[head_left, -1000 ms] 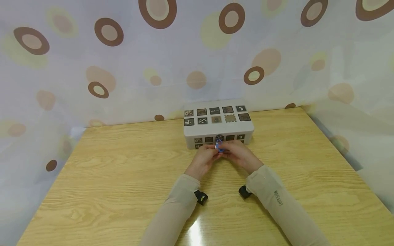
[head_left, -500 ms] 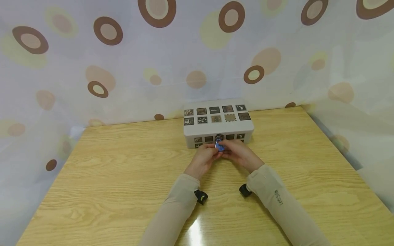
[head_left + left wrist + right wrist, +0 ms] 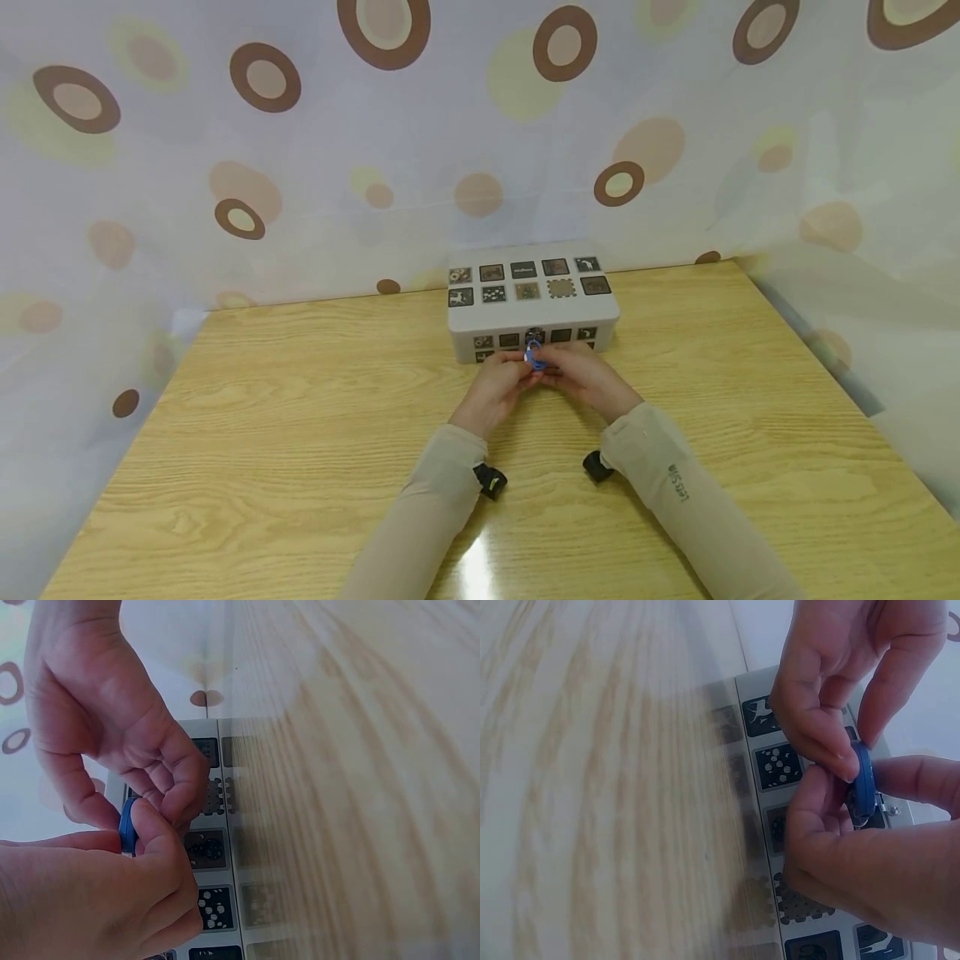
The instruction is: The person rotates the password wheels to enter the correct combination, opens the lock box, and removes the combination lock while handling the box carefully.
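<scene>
A small blue padlock point(image 3: 534, 357) is at the metal latch point(image 3: 534, 335) on the front of a white box point(image 3: 540, 315) decorated with square pictures. My left hand point(image 3: 495, 385) pinches the padlock from the left, thumb and fingers at its edge. From the other side my right hand point(image 3: 587, 375) pinches it too. In the left wrist view the padlock point(image 3: 128, 825) shows edge-on between the fingertips of both hands. The right wrist view has the padlock point(image 3: 865, 780) in front of the latch, partly hidden by fingers.
The box stands at the back of a wooden table point(image 3: 315, 433), close to a white curtain point(image 3: 420, 167) with brown and beige circles. Black straps point(image 3: 491, 481) are on both wrists, over beige sleeves.
Both hands stay in place at the box front. The padlock tilts between the fingers: its face with small markings showed half a second ago, and now its looped outline shows again.
</scene>
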The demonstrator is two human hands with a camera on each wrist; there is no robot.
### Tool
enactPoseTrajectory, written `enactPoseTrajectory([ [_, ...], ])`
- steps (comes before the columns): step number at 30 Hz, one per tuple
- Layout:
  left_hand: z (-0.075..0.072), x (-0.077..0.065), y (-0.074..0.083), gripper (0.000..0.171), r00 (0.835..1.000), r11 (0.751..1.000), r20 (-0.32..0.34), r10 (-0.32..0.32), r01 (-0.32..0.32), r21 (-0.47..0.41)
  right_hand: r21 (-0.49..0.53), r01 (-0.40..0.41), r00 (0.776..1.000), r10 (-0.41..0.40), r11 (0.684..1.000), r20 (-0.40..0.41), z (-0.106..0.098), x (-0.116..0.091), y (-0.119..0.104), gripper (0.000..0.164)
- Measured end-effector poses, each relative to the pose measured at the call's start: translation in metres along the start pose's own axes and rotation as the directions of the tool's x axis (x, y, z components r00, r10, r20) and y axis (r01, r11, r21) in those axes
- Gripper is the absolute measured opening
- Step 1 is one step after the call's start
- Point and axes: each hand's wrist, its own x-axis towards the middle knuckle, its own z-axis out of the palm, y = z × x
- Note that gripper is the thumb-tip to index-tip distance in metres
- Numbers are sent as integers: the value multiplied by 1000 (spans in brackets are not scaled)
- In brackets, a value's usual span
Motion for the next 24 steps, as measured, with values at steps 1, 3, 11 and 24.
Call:
enactPoseTrajectory([
  [1, 1, -1, 1, 18, 1000, 1000, -4, -4, 4, 0, -4, 4, 1000, -4, 1000, 4, 0, 0, 0, 32],
  [3, 5, -6, 5, 21, 999, 1000, -30, -28, 28, 10, -3, 10, 1000, -10, 1000, 8, -1, 1, 1, 32],
  [11, 6, -9, 9, 23, 999, 999, -27, -38, 38, -15, 25, 9, 1000, -10, 1000, 12, -1, 0, 1, 32],
  [24, 5, -9, 8, 25, 999, 999, -26, -34, 34, -12, 26, -28, 1000, 28, 999, 2, -2, 0, 0, 27],
])
